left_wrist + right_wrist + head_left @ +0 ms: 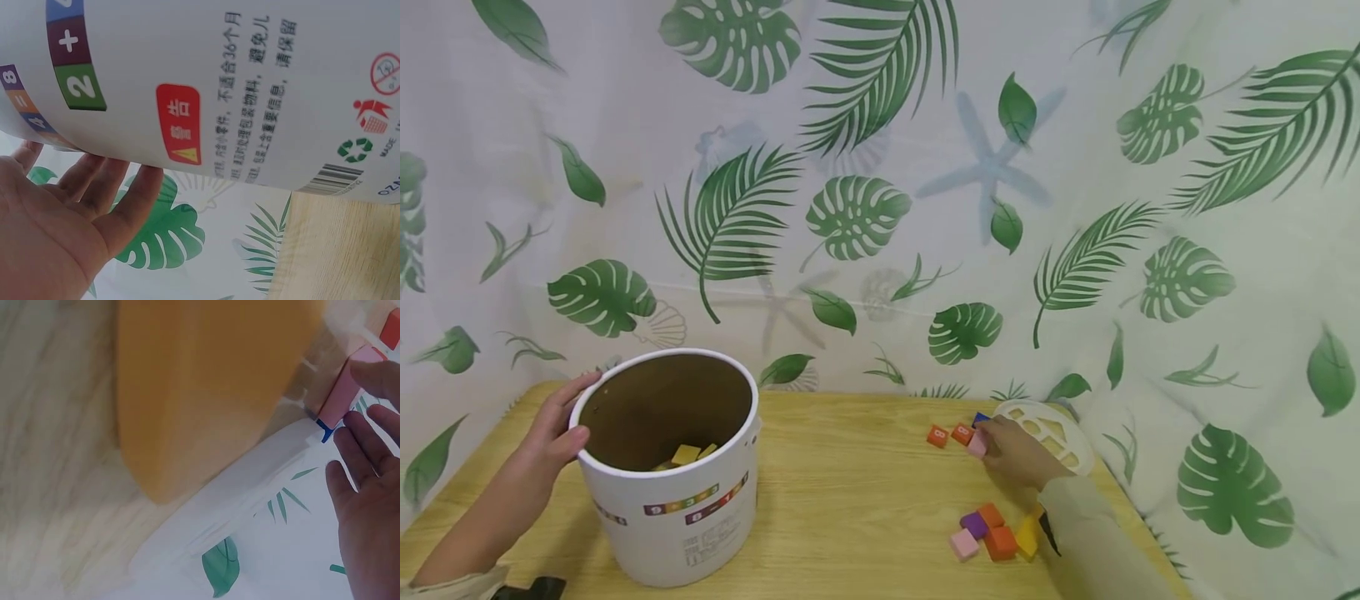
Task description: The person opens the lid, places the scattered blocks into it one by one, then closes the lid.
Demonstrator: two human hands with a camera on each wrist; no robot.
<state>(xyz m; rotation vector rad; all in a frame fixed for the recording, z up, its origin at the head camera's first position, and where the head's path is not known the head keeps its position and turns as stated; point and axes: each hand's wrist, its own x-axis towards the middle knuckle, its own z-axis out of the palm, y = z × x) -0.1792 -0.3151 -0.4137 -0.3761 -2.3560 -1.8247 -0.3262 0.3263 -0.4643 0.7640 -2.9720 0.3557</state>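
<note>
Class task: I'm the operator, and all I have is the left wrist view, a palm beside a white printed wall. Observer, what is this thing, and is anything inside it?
Observer: It is a white bucket standing open on a wooden table. The head view shows yellow blocks at its bottom.
Operator: How does the left hand meet it?
Observer: The left hand rests against the outside near the rim, thumb by the edge.
Operator: And the right hand?
Observer: The right hand is far across the table, fingers on a pink block beside two orange number blocks and a white shape-sorter lid.
Operator: Any other blocks out?
Observer: Yes, a small cluster lies by the right sleeve.
</note>
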